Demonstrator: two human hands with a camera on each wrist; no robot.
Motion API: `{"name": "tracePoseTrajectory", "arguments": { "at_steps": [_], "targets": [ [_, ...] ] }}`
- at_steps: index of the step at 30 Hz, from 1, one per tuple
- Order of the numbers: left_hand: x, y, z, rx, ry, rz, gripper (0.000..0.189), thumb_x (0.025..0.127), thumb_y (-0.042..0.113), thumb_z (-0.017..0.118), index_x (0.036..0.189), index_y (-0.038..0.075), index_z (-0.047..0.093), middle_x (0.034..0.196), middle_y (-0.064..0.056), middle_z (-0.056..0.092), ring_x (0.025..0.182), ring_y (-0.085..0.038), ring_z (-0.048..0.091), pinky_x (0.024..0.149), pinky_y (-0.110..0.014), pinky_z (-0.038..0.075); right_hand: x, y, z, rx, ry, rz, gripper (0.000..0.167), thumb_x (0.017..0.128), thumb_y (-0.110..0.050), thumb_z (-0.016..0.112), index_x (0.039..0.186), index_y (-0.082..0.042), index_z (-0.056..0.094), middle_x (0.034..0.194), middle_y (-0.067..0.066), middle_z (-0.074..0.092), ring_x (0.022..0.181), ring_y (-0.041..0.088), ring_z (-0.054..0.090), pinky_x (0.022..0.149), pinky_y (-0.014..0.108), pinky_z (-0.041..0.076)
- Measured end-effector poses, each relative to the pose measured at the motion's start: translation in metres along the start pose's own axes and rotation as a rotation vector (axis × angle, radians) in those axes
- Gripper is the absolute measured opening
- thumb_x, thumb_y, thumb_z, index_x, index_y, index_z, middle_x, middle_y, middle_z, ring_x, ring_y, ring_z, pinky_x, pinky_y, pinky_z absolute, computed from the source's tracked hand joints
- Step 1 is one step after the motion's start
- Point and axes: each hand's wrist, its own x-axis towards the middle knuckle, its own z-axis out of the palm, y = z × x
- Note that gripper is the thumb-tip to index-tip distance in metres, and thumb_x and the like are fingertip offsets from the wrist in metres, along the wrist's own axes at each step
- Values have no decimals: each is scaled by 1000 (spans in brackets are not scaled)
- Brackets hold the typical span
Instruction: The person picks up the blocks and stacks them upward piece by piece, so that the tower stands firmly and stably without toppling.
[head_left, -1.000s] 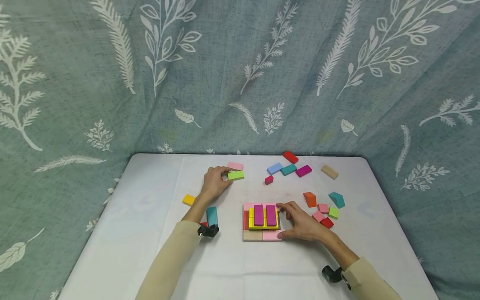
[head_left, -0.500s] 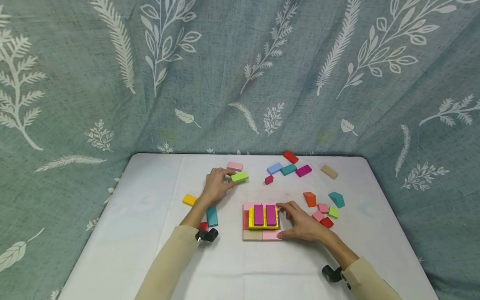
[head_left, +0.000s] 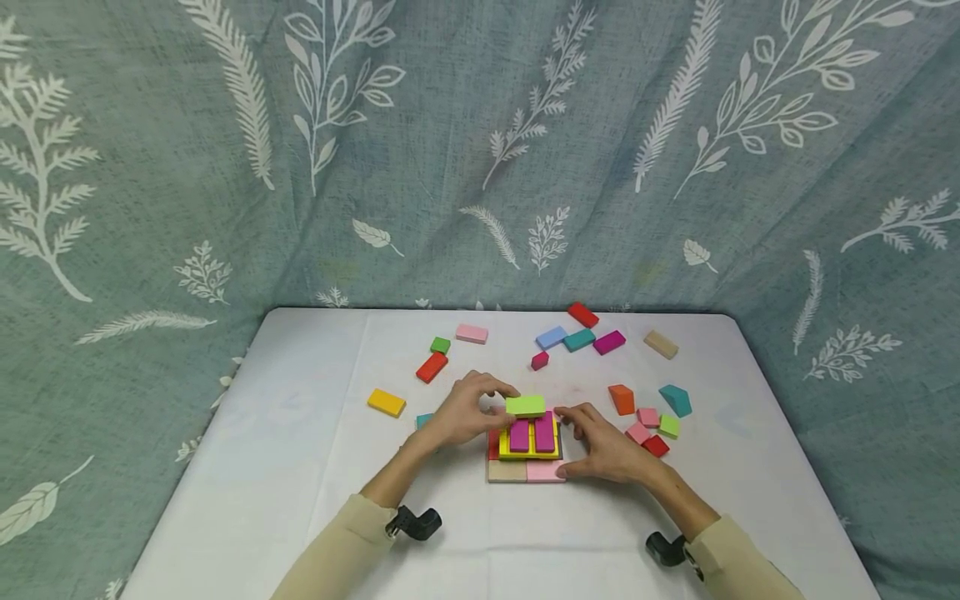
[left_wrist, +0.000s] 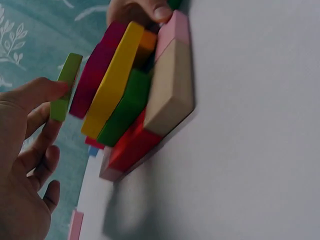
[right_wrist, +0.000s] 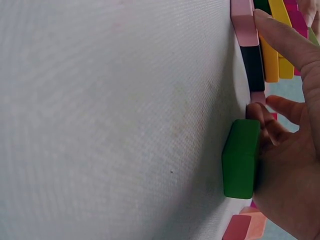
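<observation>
My left hand (head_left: pixel 463 414) pinches a lime-green block (head_left: pixel 525 406) between thumb and fingers. In the left wrist view this block (left_wrist: pixel 66 87) is just apart from the purple blocks (left_wrist: pixel 98 70) topping a layered block stack (head_left: pixel 507 472). Yellow and green blocks lie beneath the purple ones, over a base ring of pink, tan, red and black blocks. At the stack's right side, my right hand (head_left: pixel 609 446) holds the base, thumb on the front pink block (right_wrist: pixel 245 24) and fingers at the back corner. Beside its palm, a separate green block (right_wrist: pixel 241 159) shows in the right wrist view.
Loose blocks surround the stack on the white table (head_left: pixel 240 500). A yellow block (head_left: pixel 386 402) and a red one (head_left: pixel 432 367) lie left, a pink one (head_left: pixel 472 333) behind. Several more, including an orange wedge (head_left: pixel 621 399) and a tan block (head_left: pixel 661 344), lie right.
My left hand has carried the lime-green block from the back left, toward me and right, over the stack. The right hand stays at the stack's side.
</observation>
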Motion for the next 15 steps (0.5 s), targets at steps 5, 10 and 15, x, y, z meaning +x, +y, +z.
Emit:
{"name": "tracePoseTrajectory", "arguments": {
  "at_steps": [5,10,15],
  "targets": [
    [-4,10,9,6,-19,19,34,87,39,79,118,28,72,111,15,67,111,-15,51,97,-45,35,0,0,-1,-6,0,-5,96,70,-52,88,151,-27,41,131,-4,47,107,16,48,81,28,52],
    [-4,12,13,23,-10,19,34,86,39,80,118,29,72,108,16,66,111,-13,51,97,-43,35,-1,-1,0,-1,-2,3,96,70,-52,89,150,-28,42,131,-3,47,107,16,48,81,29,51],
    [-4,13,14,30,-15,16,34,86,39,80,118,29,72,107,17,65,112,-10,49,98,-42,35,-1,-2,0,0,1,11,96,69,-52,89,150,-28,42,132,-4,47,107,16,48,82,29,51]
  ]
}}
